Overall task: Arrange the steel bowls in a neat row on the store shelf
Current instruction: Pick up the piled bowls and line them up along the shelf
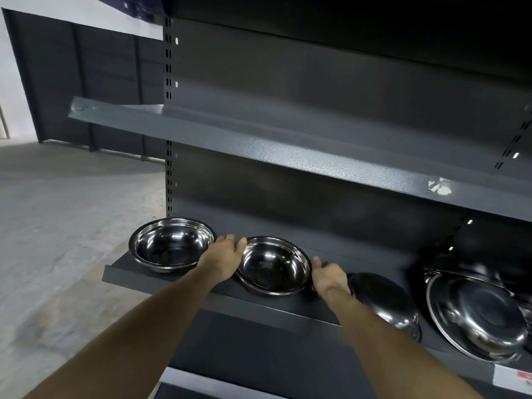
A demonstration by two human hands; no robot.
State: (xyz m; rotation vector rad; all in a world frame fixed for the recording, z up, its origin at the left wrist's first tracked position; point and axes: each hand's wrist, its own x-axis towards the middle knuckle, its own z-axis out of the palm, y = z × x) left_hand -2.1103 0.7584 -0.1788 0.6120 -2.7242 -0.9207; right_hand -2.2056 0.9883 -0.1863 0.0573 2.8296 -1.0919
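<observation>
On the dark grey lower shelf (259, 305) a steel bowl (171, 244) stands upright at the far left. Right of it a second steel bowl (273, 264) sits tilted slightly toward me. My left hand (226, 253) grips its left rim, thumb over the edge. My right hand (326, 276) holds its right rim with curled fingers. Further right an overturned bowl (385, 303) lies behind my right forearm. At the far right a wide steel bowl (478, 315) leans on edge against others in shadow.
An upper shelf (288, 148) juts out above the bowls, limiting headroom. The slotted upright (168, 116) marks the unit's left end. Grey concrete floor (66, 226) lies to the left. A price label (515, 380) sits on the shelf's front edge at lower right.
</observation>
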